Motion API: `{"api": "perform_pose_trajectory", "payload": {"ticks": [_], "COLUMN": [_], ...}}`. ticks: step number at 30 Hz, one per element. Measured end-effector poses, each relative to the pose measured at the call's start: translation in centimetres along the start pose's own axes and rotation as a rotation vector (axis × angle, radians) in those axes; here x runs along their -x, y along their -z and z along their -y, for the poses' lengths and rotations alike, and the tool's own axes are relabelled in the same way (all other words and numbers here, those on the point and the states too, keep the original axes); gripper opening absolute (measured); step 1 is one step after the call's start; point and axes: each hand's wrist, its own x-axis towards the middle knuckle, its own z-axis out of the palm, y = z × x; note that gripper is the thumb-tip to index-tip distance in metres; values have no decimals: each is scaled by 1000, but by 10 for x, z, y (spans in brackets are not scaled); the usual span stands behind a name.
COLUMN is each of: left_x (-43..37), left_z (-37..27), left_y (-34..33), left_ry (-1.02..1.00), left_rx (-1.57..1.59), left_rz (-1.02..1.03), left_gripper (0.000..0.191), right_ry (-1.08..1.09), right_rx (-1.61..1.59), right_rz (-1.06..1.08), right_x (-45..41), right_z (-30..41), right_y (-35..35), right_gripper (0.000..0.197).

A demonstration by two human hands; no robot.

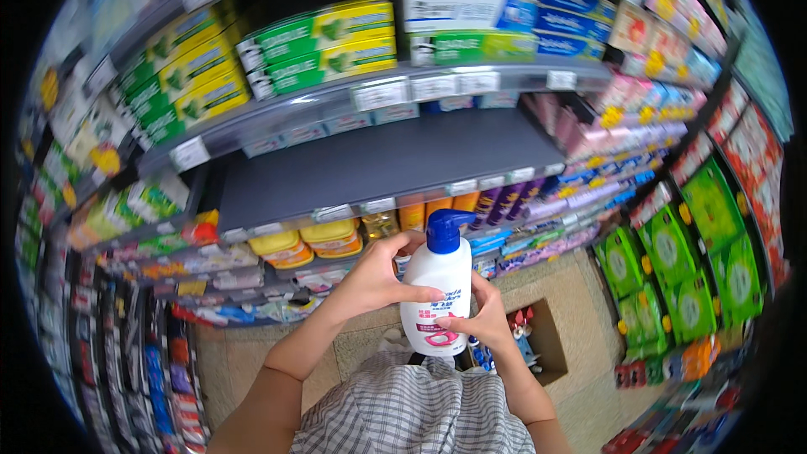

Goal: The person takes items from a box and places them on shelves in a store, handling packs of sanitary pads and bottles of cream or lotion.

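A white Head & Shoulders pump bottle [419,274] with a blue pump top [444,231] stands upright between my two hands, close in front of my body. My left hand [384,271] grips it from the left, thumb across the front label and fingers behind. Lower down on the right, my right hand [482,315] holds it too, its thumb pressed on the label and its fingers wrapped around the back. The pump's nozzle points right. On the floor beyond my right forearm sits an open cardboard box [550,347] with bottles and other goods inside, partly hidden by that arm.
Ahead is a grey shelf board [391,154] with small boxes along its back. Above it stand green and yellow toothpaste boxes [321,44]. Yellow-lidded tubs [277,246] sit below. Green tissue packs [671,252] fill a rack to the right. Tiled floor [252,359] lies around me.
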Motion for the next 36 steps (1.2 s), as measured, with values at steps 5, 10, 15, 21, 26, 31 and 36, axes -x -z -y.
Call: {"api": "perform_pose_trajectory", "payload": {"ticks": [5,10,15,21,26,31,36], "left_x": [41,64,84,99,108,113,105], "left_z": [-11,-10,13,49,86,99,108], "left_y": [36,79,118,166,199,225,261], "left_ry": [-192,-432,-557,-586,-535,-468,-451], "left_rx": [-116,-481,-752,-787,-806,-727,-626], "left_rz": [-256,-392,-537,-675,-744,-789,-779], "left_gripper": [72,71,65,64,59,66,66], "right_ry": [400,778,971,1117,1167,1085,1020], "right_rx": [523,530,568,567,564,595,581], "right_rz": [109,266,288,301,319,373,371], "right_x": [-50,-116,-168,-219,-247,-265,-287], "right_z": [18,18,19,-9,-28,-40,-49], "right_y": [-32,-75,-131,-188,-227,-250,-271], "right_gripper": [80,71,57,56,57,61,63]}}
